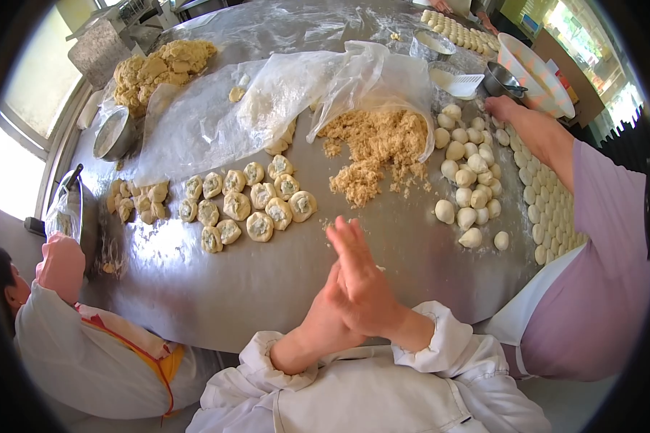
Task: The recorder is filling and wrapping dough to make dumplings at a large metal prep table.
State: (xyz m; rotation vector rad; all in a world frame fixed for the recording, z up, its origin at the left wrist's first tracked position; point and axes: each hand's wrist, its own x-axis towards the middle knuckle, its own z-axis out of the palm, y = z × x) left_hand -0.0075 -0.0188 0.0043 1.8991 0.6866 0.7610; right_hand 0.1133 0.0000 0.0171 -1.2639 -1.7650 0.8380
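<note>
Over the near part of the steel table, my left hand (325,318) and my right hand (367,296) are pressed palm to palm. Their fingers point away from me. Whether anything lies between the palms is hidden. Beyond my fingertips is a heap of crumbly tan filling (376,143), partly under a clear plastic sheet (298,89). To the left of my hands sit several flattened dough pieces with a pale green filling (237,206) in their middles. Rounded pale dough balls (468,178) are grouped to the right.
At left a co-worker's arm (62,265) reaches to a metal basin (89,216); another co-worker's arm (541,135) extends over the right side. Flattened rounds (547,208) stand in rows there. A dough mass (160,70), small dough lumps (141,200) and a metal bowl (114,134) are left.
</note>
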